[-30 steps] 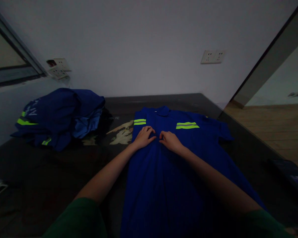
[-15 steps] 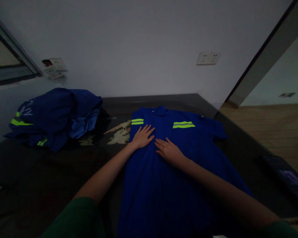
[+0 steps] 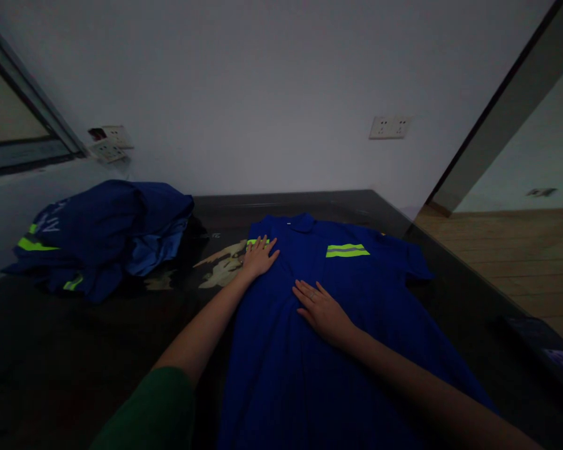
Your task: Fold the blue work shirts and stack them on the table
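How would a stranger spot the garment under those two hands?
Find the dark table, then look right of the crumpled heap of clothes. The blue garment lies there, its collar toward the wall; unlike the heap, it is spread out.

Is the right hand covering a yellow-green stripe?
No, the right hand rests on the blue garment, clear of both chest stripes.

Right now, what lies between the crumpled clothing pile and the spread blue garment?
In the head view, dark tabletop with pale patches lies between the clothing pile and garment.
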{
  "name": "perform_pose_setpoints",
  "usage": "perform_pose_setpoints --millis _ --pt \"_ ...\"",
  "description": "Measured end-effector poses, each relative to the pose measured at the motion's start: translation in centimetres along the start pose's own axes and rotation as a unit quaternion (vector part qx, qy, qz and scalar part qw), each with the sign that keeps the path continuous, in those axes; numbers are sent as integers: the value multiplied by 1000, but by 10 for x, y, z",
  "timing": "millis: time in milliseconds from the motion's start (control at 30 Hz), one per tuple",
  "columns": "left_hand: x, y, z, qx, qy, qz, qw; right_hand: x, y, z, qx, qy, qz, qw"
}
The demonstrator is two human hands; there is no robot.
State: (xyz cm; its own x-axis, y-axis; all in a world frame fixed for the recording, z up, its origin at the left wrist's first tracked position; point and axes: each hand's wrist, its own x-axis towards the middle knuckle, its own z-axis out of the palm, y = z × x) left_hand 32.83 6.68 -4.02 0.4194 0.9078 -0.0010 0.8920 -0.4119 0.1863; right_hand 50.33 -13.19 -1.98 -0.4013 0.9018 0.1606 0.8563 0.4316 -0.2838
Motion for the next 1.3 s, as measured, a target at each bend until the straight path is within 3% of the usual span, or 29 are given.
perform_pose_setpoints --millis 200,333,633,867,1000,1067,1167,1233,1300 --pt "54 -12 4 -15 -19 -83 996 1 0 1 -6 -16 13 1000" --pt "75 -15 8 -12 -11 -116 993 2 2 3 -1 -27 18 999" --pt "81 -18 12 -1 -10 -138 990 3 3 1 23 -16 12 1000" --pt "80 -34 -5 16 -38 -158 987 7 1 -5 34 -25 6 999" --pt "70 -37 -14 44 -50 -104 992 11 1 -7 44 -28 1 999" --pt "66 -30 -15 55 -38 -97 993 12 2 -8 45 -27 -1 999" --pt "63 -4 -11 55 45 -104 992 12 2 -7 46 -25 0 999" --pt "63 21 -4 44 80 -51 995 12 2 -6 45 -24 2 999" --pt "65 48 5 26 76 29 996 12 1 -3 45 -22 3 999"
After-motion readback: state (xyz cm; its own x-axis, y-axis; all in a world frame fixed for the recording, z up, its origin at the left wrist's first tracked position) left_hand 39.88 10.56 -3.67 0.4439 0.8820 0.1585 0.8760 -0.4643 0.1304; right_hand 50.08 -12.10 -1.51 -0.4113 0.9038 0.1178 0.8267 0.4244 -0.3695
